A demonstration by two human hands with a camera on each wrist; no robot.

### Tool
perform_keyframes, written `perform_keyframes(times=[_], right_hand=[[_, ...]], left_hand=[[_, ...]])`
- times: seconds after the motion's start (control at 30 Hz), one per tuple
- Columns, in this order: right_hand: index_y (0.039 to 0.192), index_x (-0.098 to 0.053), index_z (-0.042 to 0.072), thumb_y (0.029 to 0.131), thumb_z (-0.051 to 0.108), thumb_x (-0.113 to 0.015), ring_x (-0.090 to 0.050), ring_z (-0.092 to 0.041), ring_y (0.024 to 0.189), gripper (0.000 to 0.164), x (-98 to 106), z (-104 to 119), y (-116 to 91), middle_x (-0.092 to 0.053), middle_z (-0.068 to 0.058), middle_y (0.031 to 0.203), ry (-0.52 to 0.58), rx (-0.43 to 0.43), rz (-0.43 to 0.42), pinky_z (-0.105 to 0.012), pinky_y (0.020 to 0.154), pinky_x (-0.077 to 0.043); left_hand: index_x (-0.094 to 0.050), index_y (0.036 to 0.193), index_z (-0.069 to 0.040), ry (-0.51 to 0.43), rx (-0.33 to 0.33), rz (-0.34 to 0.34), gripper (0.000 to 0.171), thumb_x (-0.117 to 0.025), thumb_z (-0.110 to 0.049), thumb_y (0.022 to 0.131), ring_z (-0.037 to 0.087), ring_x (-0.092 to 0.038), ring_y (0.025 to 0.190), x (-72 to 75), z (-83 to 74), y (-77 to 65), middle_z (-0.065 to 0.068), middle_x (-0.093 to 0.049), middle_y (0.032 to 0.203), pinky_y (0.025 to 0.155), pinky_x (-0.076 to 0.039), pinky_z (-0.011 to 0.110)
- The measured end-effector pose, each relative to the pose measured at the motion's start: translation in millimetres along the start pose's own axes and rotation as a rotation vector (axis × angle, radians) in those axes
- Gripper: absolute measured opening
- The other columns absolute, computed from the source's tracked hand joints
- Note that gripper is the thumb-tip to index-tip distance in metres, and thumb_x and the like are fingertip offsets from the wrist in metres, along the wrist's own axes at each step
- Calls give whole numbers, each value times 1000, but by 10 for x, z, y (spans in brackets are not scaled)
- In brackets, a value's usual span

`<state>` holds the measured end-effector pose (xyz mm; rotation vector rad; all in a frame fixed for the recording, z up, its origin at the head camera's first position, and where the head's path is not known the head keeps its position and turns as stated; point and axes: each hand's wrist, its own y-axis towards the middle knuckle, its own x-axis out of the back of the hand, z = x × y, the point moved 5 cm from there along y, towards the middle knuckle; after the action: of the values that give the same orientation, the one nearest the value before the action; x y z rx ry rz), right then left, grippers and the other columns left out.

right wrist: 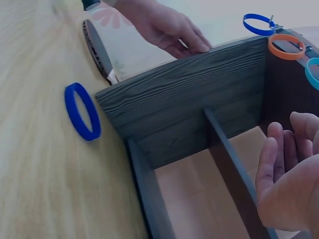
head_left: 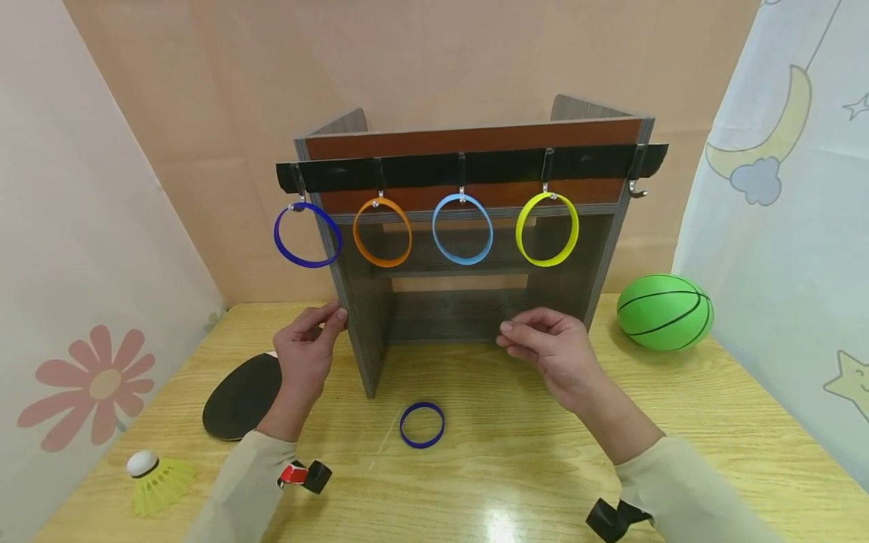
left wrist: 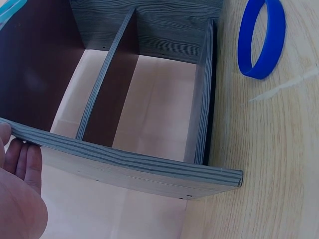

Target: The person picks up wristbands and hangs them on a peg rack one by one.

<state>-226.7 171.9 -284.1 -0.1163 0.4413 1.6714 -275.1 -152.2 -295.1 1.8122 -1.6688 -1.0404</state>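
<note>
A grey wooden shelf unit point(head_left: 360, 339) stands on the table with a black strip of hooks point(head_left: 421, 172) across its brown upper board. My left hand point(head_left: 308, 348) grips the front edge of its left side panel, thumb at the edge and fingers on the outer face. In front of the lower opening, my right hand point(head_left: 553, 354) is held in the air with loosely curled fingers and nothing in them. Four hooks bear wristbands: dark blue point(head_left: 336, 230), orange point(head_left: 407, 226), light blue point(head_left: 489, 226) and yellow point(head_left: 575, 226). Another dark blue wristband point(head_left: 422, 446) lies on the table before the shelf.
The rightmost hook point(head_left: 637, 191) carries no band. A green ball point(head_left: 665, 312) sits right of the shelf. On the left lie a black table tennis paddle point(head_left: 242, 398) and a yellow shuttlecock point(head_left: 161, 485). Printed cloths hang along both sides.
</note>
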Motion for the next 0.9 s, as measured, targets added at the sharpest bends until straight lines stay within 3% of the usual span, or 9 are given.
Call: perform_keyframes(times=[0.43, 0.53, 0.67, 0.9], right_hand=[[79, -68, 10, 85, -5, -66, -67, -21, 78, 16, -25, -346, -34, -67, -8, 81, -146, -78, 5, -34, 75, -56], [79, -68, 8, 83, -5, -68, -67, -23, 79, 14, -51, -453, -43, -67, -9, 83, -183, -109, 17, -40, 78, -55], [85, -68, 3, 81, 1, -72, -68, -27, 83, 6, -106, -607, -61, -68, -10, 86, -246, -160, 57, -45, 81, -54], [94, -66, -5, 81, 6, -73, -65, -30, 84, 18, -207, -889, -126, -67, -12, 87, -345, -244, 172, -45, 79, -54]], left_hand=[[-66, 99, 17, -9, 5, -4, 17, -61, 17, 83, 14, -66, 72, -14, -18, -1, 8, -67, 80, 73, -55, 23], [-66, 99, 16, -4, 5, -4, 17, -61, 18, 83, 14, -66, 72, -8, -13, -5, 8, -67, 80, 73, -55, 23], [-66, 99, 16, -14, 6, -3, 16, -62, 16, 83, 15, -66, 72, -1, 0, -4, 10, -66, 80, 72, -55, 24], [-65, 98, 18, -2, -1, -3, 15, -63, 15, 84, 15, -66, 71, 4, 17, -1, 9, -66, 80, 71, -56, 26]])
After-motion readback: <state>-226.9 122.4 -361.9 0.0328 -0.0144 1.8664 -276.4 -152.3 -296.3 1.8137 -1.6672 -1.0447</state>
